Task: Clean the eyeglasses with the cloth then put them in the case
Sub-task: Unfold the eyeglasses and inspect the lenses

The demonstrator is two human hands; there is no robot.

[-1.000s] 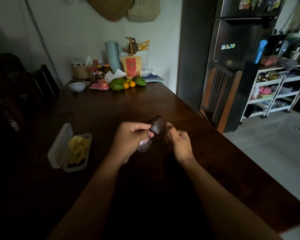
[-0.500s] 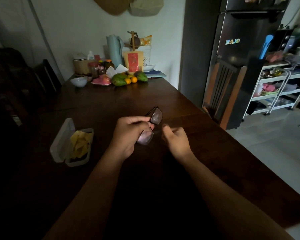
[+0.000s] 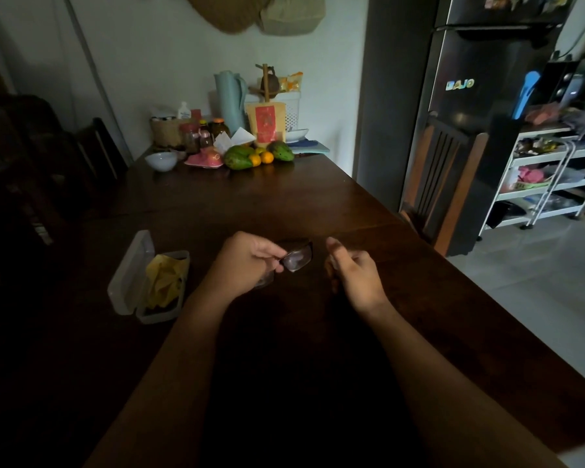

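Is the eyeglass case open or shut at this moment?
Open. The case has its lid swung back to the left, and the yellow cloth lies crumpled inside it, uncovered.

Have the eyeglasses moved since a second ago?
Yes. The eyeglasses, in the left hand, have tipped down and slightly left, toward the open case.

Refrigerator door: glowing letters "BAJO" on the dark front.
Tan pouch: red label, print too small to read.
Magnets: blurred, unreadable.
White bottle: label illegible.
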